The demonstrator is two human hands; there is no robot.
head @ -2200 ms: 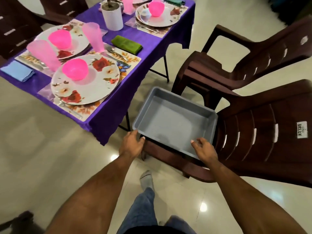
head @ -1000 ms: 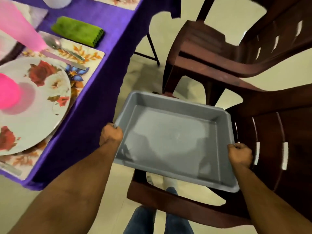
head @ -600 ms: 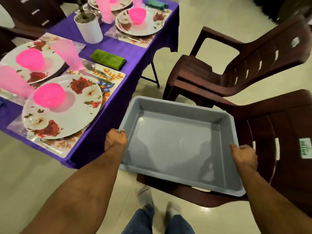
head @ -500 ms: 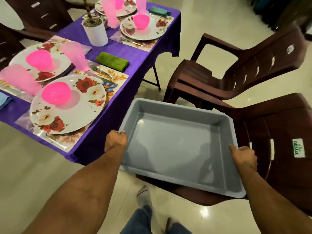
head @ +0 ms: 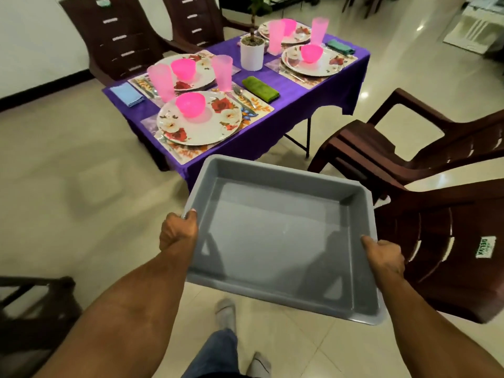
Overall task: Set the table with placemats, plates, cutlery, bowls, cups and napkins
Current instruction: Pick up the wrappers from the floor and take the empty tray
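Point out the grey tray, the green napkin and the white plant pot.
grey tray (head: 275, 241): head view, bare floor of tray.
green napkin (head: 260, 88): head view, middle of folded cloth.
white plant pot (head: 252, 56): head view, pot's side wall.

The grey tray (head: 275, 241) was on the brown chair (head: 447, 241) before; now both hands carry it in the air.

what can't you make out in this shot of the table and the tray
Head view only:
- Far floral plate: mostly hidden behind pink plastic cups.
- Cutlery by the nearest floral plate: too small to tell its pieces apart.
- Left hand and right hand fingers: hidden under the grey plastic tray rim.
- Dark furniture at lower left: cut off by the edge.
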